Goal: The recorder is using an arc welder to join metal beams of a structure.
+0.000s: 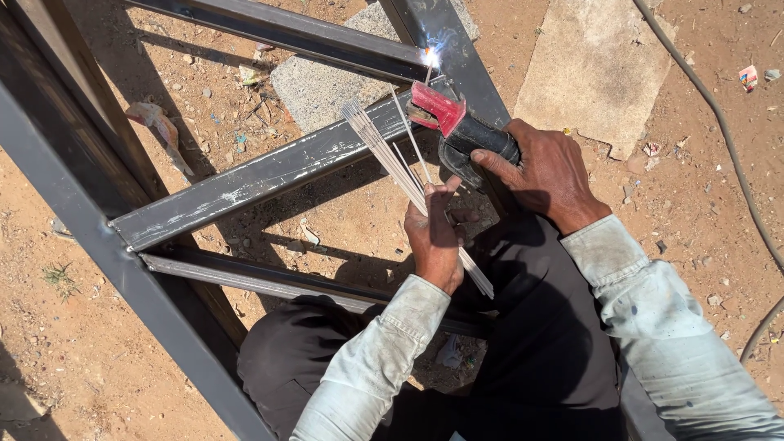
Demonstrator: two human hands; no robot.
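Observation:
My right hand (545,171) grips a black electrode holder (469,140) with a red jaw (435,107). A thin rod in the jaw reaches up to a bright spark (430,55) at the joint of two dark steel bars. My left hand (434,237) holds a bundle of thin grey welding rods (384,147) that fan up to the left and stick out below the hand. One finger of that hand touches the rod clamped in the holder. Both sleeves are pale and dusty.
A dark steel frame (245,184) of diagonal bars lies across red dirt. Flat stone slabs (592,65) lie under and beside it. A cable (735,155) runs down the right side. My dark-trousered knees (310,359) sit below the frame.

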